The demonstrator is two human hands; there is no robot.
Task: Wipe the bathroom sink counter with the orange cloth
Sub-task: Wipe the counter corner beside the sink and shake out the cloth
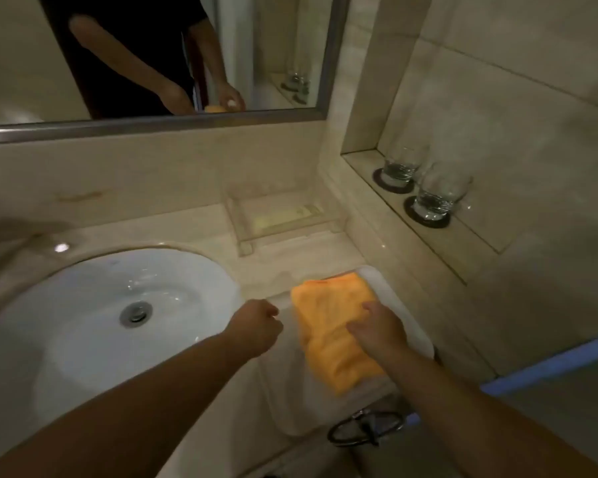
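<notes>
Our right hand [377,331] lies flat, fingers spread, on the orange cloth [325,326], which sits folded in a white tray [406,313] at the right front edge of the sink counter [273,263]. Our left hand [256,327] is curled at the tray's left rim; we cannot tell whether it grips it. Two glasses [435,194] stand on dark coasters [425,220] in the wall niche [470,236].

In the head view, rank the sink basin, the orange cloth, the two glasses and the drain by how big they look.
1. sink basin
2. orange cloth
3. near glass and far glass: about alike, so unranked; nearness may enlarge the near one
4. drain
</notes>
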